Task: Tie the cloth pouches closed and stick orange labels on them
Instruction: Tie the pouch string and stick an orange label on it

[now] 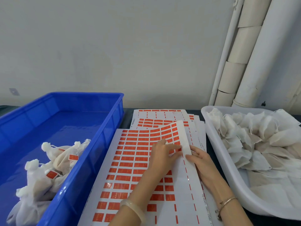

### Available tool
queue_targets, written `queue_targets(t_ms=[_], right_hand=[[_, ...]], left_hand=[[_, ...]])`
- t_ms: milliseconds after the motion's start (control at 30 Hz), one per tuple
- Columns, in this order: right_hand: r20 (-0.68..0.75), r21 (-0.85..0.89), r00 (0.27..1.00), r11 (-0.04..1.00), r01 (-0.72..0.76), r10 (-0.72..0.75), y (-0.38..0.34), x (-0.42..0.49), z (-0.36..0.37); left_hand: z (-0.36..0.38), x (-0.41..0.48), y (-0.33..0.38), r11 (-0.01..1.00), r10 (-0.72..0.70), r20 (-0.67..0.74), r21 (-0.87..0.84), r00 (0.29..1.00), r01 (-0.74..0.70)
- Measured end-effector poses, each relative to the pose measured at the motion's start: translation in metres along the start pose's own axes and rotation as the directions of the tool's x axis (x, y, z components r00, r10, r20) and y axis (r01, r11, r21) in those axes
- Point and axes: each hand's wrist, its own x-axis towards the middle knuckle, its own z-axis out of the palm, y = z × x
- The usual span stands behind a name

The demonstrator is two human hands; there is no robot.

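A white sheet of orange labels [130,162] lies on the table between two bins, with its far right corner curled up and folded over. My left hand [160,154] rests on the sheet's right part, fingers reaching to the folded edge. My right hand [201,162] holds the sheet's right edge, fingertips under the folded strip. Several tied white cloth pouches [47,170] with orange labels lie in the blue bin [91,160] at left. A heap of untied white pouches [254,144] fills the white bin [216,152] at right.
More label sheets [162,118] are stacked behind the top one. White pipes [247,62] lean against the grey wall at the back right. The blue bin's far half is bare.
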Motion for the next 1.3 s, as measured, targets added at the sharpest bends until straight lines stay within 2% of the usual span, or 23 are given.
queue_targets(t_ms=[167, 700, 1000, 1300], right_hand=[[-0.079, 0.040, 0.997, 0.999, -0.012, 0.015, 0.004, 0.006, 0.001], [-0.128, 0.040, 0.991, 0.999, -0.026, 0.031, 0.011, 0.007, 0.001], [-0.120, -0.018, 0.993, 1.000, -0.014, 0.012, 0.009, 0.006, 0.003], [-0.140, -0.007, 0.990, 1.000, -0.026, 0.025, 0.009, 0.005, 0.003]], left_hand=[[0.003, -0.002, -0.008, 1.000, 0.006, 0.028, -0.008, 1.000, -0.006], [0.011, -0.007, -0.012, 0.993, 0.117, -0.078, 0.022, 0.990, -0.116], [0.009, -0.006, -0.011, 0.994, 0.094, -0.122, -0.036, 0.988, -0.099], [0.007, -0.008, -0.013, 0.995, 0.089, -0.094, -0.039, 0.992, -0.093]])
